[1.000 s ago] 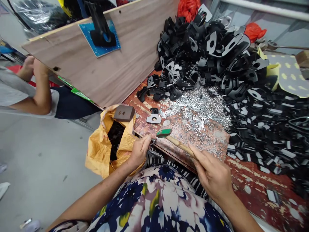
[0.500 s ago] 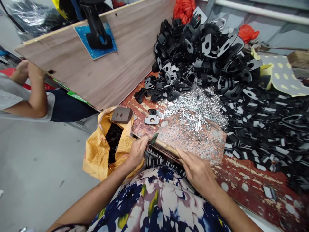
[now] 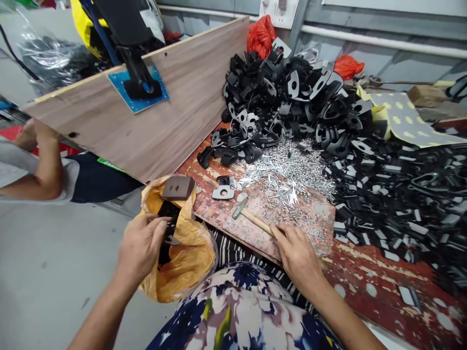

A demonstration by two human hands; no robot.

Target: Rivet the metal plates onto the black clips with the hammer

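My right hand [image 3: 297, 250] is closed round the handle of a small hammer [image 3: 255, 221], whose green-and-metal head rests at the board on the workbench. Loosely curled, with the fingers a little apart, my left hand [image 3: 144, 245] hovers at the opening of a yellow bag [image 3: 189, 262]. Just beyond its fingertips a grey-and-black plastic piece [image 3: 170, 239] shows inside the bag. A grey-and-black clip part [image 3: 223, 189] lies on the bench left of the hammer head. Loose metal pins [image 3: 280, 175] are heaped behind the hammer. A brown block [image 3: 178, 188] sits at the bag's rim.
Black clip parts [image 3: 277, 92] are piled at the back, and smaller black pieces [image 3: 394, 204] cover the bench's right side. A wooden panel [image 3: 182, 97] stands along the left. Beyond it, another person's arm [image 3: 49, 160] is visible. A perforated sheet [image 3: 412, 119] lies back right.
My left hand has moved left from the bench edge to over the bag. The hammer head has shifted up onto the board, while my right hand keeps hold of the handle.
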